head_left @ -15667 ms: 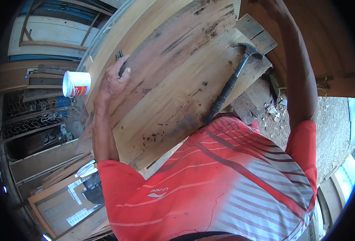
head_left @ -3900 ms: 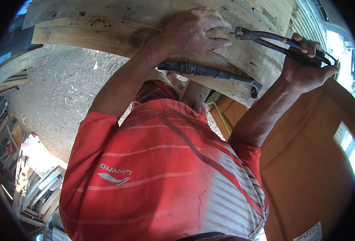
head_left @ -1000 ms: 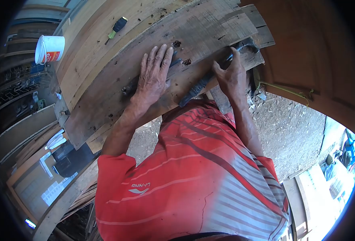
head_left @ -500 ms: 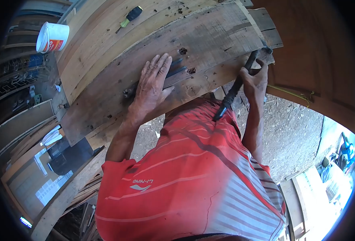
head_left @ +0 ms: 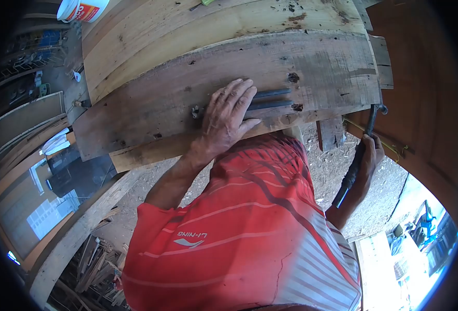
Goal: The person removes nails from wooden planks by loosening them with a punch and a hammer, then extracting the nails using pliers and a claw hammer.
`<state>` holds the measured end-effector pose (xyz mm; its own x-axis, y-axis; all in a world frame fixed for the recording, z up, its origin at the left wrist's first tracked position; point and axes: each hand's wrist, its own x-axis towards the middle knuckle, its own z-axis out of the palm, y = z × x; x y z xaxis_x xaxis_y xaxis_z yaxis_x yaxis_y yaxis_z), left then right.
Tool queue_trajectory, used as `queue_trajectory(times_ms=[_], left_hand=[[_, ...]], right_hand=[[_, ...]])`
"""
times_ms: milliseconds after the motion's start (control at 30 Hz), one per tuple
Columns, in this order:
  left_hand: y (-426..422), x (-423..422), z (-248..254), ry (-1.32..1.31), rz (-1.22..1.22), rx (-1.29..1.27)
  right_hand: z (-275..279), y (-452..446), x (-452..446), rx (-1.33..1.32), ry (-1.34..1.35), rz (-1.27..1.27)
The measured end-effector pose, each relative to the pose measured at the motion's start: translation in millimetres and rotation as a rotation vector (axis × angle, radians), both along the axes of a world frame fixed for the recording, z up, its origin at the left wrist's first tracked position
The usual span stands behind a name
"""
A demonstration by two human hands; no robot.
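Note:
My left hand (head_left: 229, 116) lies flat on a weathered wooden board (head_left: 151, 106), fingers stretched out and close together. From beneath it stick out two parallel dark metal bars (head_left: 270, 104), like the handles of a tool; the part under the palm is hidden. My right hand (head_left: 375, 151) is wrapped round the dark handle of a hammer (head_left: 354, 168). The hammer is beyond the board's right end, its head up by the board's corner and its handle end pointing down toward my body.
Paler planks (head_left: 198, 39) lie behind the weathered board. A white bucket (head_left: 84, 9) stands at the far left. A brown wooden panel (head_left: 420, 88) rises on the right. Scrap wood (head_left: 97, 264) is heaped on the floor at lower left.
My right hand has drawn the hammer away from the board's right end, outward and toward my body. My left hand stays flat over the dark bars. The whole view has shifted.

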<state>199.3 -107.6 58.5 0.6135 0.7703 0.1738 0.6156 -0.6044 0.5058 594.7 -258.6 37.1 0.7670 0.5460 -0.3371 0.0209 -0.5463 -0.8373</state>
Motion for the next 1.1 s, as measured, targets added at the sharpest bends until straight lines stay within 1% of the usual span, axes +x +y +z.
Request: queue_trajectory(times_ms=[67, 167, 200, 233, 300, 333, 400, 433, 467, 500, 533, 567, 633, 667, 700, 767, 867, 967, 1067, 1100], left_hand=[[2, -3, -2, 0.003, 0.034, 0.029], [4, 2, -4, -0.017, 0.053, 0.034], [3, 1, -7, -0.005, 0.063, 0.039], [4, 0, -9, 0.009, 0.080, 0.051], [7, -3, -11, 0.021, 0.108, 0.044], [9, -6, -12, 0.038, 0.124, 0.037], [20, -12, -5, -0.037, 0.049, -0.062], [28, -15, 1, -0.073, 0.013, -0.103], [36, -17, 10, -0.120, 0.000, -0.205], [47, -17, 14, -0.142, 0.024, -0.201], [60, -17, 16, -0.162, 0.046, -0.198], [77, -16, 18, -0.182, 0.065, -0.194], [117, -12, 22, -0.101, 0.190, -0.094], [145, -12, 17, -0.079, 0.230, 0.009], [176, -13, 11, -0.056, 0.279, 0.112], [228, -17, -8, 0.106, 0.333, 0.291], [274, -11, -38, 0.131, 0.253, 0.124], [282, 5, -43, 0.322, 0.248, 0.077], [301, 6, -47, 0.395, 0.232, 0.059], [299, 13, -40, 0.321, 0.214, 0.068]], right_hand=[[8, -6, -3, -0.017, -0.186, 0.062], [49, 4, -14, -0.192, -0.318, 0.166], [47, 0, -9, -0.153, -0.262, 0.158], [54, -3, -8, -0.185, -0.193, 0.135], [81, -9, -21, -0.181, 0.042, -0.041], [84, -20, -21, -0.106, 0.051, -0.069], [80, -38, -20, 0.051, 0.078, -0.115], [77, -41, -23, 0.109, 0.048, -0.116], [73, -42, -27, 0.168, 0.018, -0.116], [70, -42, -30, 0.228, -0.010, -0.116], [69, -37, -34, 0.299, 0.043, -0.073], [66, -27, -42, 0.384, 0.151, -0.119], [46, -21, -50, 0.409, 0.268, -0.051], [38, -18, -57, 0.396, 0.255, -0.023], [30, -18, -63, 0.296, 0.240, -0.015], [25, -15, -75, 0.185, 0.262, 0.001], [10, -21, -71, 0.116, 0.166, 0.110], [10, -28, -52, 0.107, 0.118, 0.166], [27, -28, -30, 0.194, 0.185, 0.106], [29, -29, -21, 0.213, 0.198, 0.085]])
